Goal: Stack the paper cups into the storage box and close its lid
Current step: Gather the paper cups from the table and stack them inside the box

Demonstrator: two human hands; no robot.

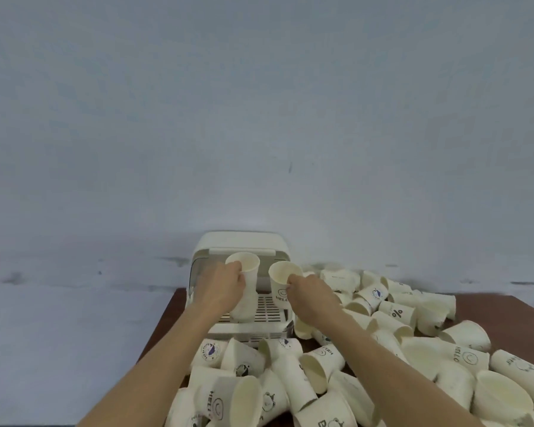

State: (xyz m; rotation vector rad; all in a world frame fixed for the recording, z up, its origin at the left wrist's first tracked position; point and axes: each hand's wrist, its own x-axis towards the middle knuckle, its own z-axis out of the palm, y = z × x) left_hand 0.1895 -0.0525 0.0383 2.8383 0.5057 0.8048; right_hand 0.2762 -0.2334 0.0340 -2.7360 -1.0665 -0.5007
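Your bare forearms run up from the bottom of the frame to its lower middle. Your left hand [225, 286] and right hand [309, 292] sit side by side — fingers curled, each gripping something.

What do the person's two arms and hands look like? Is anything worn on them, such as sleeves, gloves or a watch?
Both arms are bare as far as the picture shows: no sleeve reaches the forearms. The left hand and the right hand wear no gloves. No watch, bracelet or ring is visible on wrists or fingers, though the picture is somewhat blurred.
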